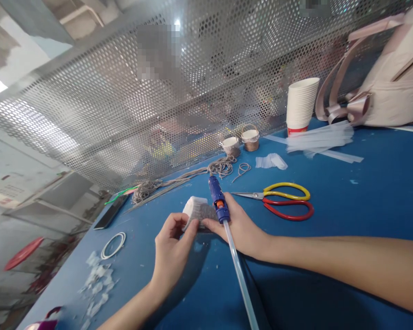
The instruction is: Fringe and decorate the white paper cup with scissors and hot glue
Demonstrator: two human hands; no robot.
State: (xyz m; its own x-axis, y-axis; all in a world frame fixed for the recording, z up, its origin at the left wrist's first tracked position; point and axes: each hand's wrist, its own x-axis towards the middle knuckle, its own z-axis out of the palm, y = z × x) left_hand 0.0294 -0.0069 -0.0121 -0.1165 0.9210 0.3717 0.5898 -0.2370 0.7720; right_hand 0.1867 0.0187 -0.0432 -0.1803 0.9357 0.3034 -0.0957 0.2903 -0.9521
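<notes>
My left hand pinches a white paper cup partly wrapped in grey cord, which lies on its side over the blue table. My right hand grips a blue hot glue gun with a clear glue stick poking out of its back toward me. The right thumb also presses on the wrapped cup. The gun's nozzle points away from me, beside the cup.
Yellow and red scissors lie right of the hands. Grey cord, two wrapped cups, a stack of paper cups, clear glue sticks, a pink bag, a phone and a perforated metal screen surround them.
</notes>
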